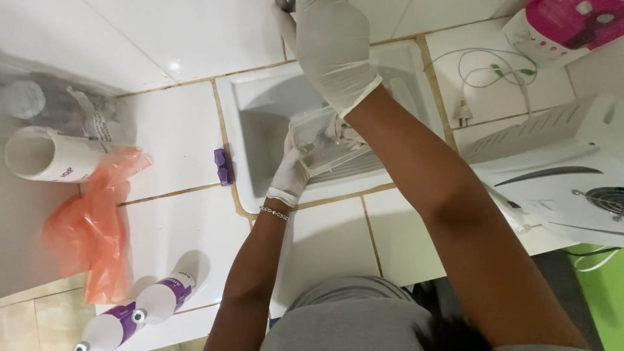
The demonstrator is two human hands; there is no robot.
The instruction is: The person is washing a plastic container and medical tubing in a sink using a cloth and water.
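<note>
I count two white spray bottles (140, 309) with purple labels, one orange plastic bag (91, 227), one white cup (45, 155), one clear container (325, 140), one purple sponge (223, 166).

Items around the basin on your white tiled counter (188, 140)

To your left lie an orange plastic bag (91, 227), a white cylindrical container on its side (45, 156) and two white bottles with purple labels (140, 309); a small purple block (223, 166) sits just beside the basin's edge; to your right rest a coiled white cable (491, 75), a pink-and-white appliance (565, 26) and a white fan unit (565, 175)
</note>
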